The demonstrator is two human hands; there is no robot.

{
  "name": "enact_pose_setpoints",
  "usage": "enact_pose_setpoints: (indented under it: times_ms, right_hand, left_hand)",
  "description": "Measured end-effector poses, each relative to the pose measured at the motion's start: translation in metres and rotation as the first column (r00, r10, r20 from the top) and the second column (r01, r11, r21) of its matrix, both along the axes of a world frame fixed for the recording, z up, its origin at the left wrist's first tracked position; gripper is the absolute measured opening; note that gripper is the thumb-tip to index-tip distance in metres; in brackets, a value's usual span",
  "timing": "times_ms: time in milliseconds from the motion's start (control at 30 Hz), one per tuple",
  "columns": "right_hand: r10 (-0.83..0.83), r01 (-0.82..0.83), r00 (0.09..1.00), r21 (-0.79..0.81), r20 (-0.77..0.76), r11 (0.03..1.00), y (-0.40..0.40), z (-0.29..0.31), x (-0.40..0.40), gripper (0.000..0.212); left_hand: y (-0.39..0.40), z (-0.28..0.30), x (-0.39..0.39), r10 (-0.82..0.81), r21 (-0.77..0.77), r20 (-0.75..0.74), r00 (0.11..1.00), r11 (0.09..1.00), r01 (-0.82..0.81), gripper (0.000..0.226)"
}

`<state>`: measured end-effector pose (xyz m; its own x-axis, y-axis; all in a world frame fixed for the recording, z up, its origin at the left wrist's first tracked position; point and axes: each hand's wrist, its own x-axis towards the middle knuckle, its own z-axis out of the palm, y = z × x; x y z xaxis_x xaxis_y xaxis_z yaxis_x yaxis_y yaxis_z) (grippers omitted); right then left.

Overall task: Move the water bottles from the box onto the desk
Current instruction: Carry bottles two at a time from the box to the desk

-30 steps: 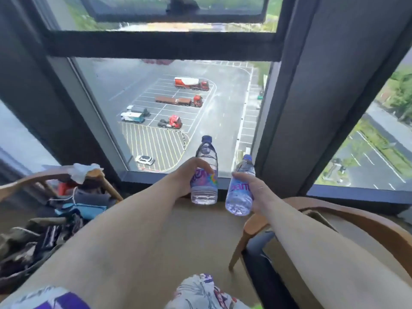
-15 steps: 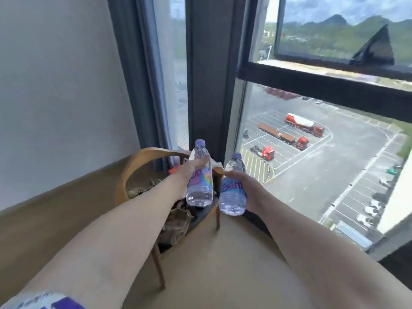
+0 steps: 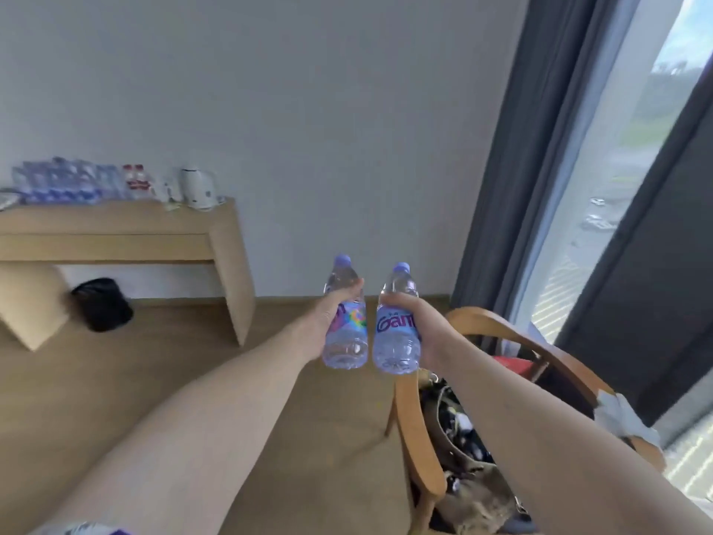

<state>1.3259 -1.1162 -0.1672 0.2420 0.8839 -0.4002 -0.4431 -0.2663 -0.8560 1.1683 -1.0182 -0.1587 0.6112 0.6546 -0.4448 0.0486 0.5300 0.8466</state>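
Observation:
I hold two clear water bottles with pale purple caps upright in front of me, side by side and almost touching. My left hand grips the left bottle around its label. My right hand grips the right bottle the same way. The wooden desk stands against the wall at the far left, well beyond both bottles. Several water bottles stand in rows on its top. No box is in view.
A white kettle and two red-labelled bottles stand on the desk. A black bin and a wooden stool sit under it. A wooden armchair piled with clothes is close on my right, beside the curtain and window.
My view has swung left from the window to the wall and desk. Both hands keep the bottles held upright in front of me; the armchair now lies to my right.

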Motion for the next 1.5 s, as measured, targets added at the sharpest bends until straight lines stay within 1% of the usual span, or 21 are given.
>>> enact_pose_setpoints:
  times_ms: [100,200,333,367,433,500,533,633,700,767,867,933,1167,1300,1433,1500]
  right_hand:
    - [0.139,-0.139,0.99,-0.002,-0.024,0.99,0.075,0.008,-0.017,0.038]
    - [0.281,-0.281,0.959,-0.001,-0.038,0.96,0.145,0.012,-0.037,0.038]
    - [0.442,-0.442,0.897,0.001,-0.032,0.897,0.226,0.013,-0.071,0.033]
    - [0.467,-0.467,0.884,0.003,-0.027,0.884,0.244,0.012,-0.082,0.034]
    - [0.514,-0.514,0.857,0.009,-0.023,0.858,0.28,0.01,-0.105,0.039]
    - [0.562,-0.561,0.827,0.023,-0.029,0.827,0.312,0.008,-0.131,0.048]
    - [0.58,-0.579,0.815,0.032,-0.026,0.815,0.327,0.007,-0.144,0.054]
    - [0.608,-0.607,0.794,0.037,0.004,0.793,0.375,0.002,-0.185,0.066]
    - [0.617,-0.617,0.787,0.024,0.013,0.786,0.408,-0.002,-0.213,0.069]
    - [0.618,-0.618,0.786,0.027,0.016,0.786,0.443,-0.003,-0.242,0.063]
    - [0.595,-0.595,0.803,0.028,0.005,0.803,0.496,0.0,-0.285,0.041]
    - [0.574,-0.574,0.819,0.016,0.01,0.819,0.53,0.004,-0.313,0.038]
    - [0.585,-0.584,0.811,0.022,-0.004,0.811,0.637,0.009,-0.394,0.053]
    - [0.598,-0.598,0.8,0.022,-0.042,0.801,0.697,-0.003,-0.428,0.053]
    - [0.607,-0.606,0.793,0.024,-0.063,0.795,0.765,-0.017,-0.455,0.059]
    - [0.604,-0.603,0.79,0.043,-0.101,0.796,0.806,-0.022,-0.468,0.06]
  left_hand:
    - [0.054,0.009,-0.025,0.153,0.014,-0.028,0.988,0.988,-0.153,0.05]
    - [0.098,0.017,-0.053,0.265,0.004,-0.032,0.964,0.964,-0.265,0.047]
    - [0.149,0.026,-0.102,0.432,0.063,-0.074,0.899,0.902,-0.428,0.063]
    - [0.162,0.027,-0.116,0.463,0.08,-0.086,0.882,0.886,-0.457,0.061]
    - [0.188,0.029,-0.143,0.511,0.086,-0.102,0.854,0.859,-0.504,0.05]
    - [0.214,0.027,-0.171,0.554,0.083,-0.107,0.826,0.833,-0.548,0.043]
    - [0.227,0.025,-0.185,0.577,0.089,-0.112,0.809,0.817,-0.57,0.043]
    - [0.268,0.018,-0.227,0.606,0.098,-0.108,0.788,0.796,-0.598,0.05]
    - [0.3,0.013,-0.256,0.628,0.119,-0.092,0.773,0.777,-0.618,0.057]
    - [0.334,0.011,-0.285,0.646,0.139,-0.081,0.759,0.761,-0.634,0.061]
    - [0.387,0.013,-0.327,0.642,0.128,-0.062,0.764,0.764,-0.632,0.06]
    - [0.421,0.019,-0.355,0.63,0.128,-0.065,0.774,0.775,-0.619,0.065]
    - [0.529,0.027,-0.436,0.624,0.108,-0.043,0.781,0.78,-0.617,0.054]
    - [0.581,0.012,-0.471,0.635,0.078,-0.055,0.771,0.772,-0.631,0.05]
    - [0.643,-0.005,-0.498,0.655,0.071,-0.044,0.755,0.755,-0.651,0.052]
    - [0.68,-0.009,-0.508,0.657,0.068,-0.039,0.753,0.754,-0.654,0.055]
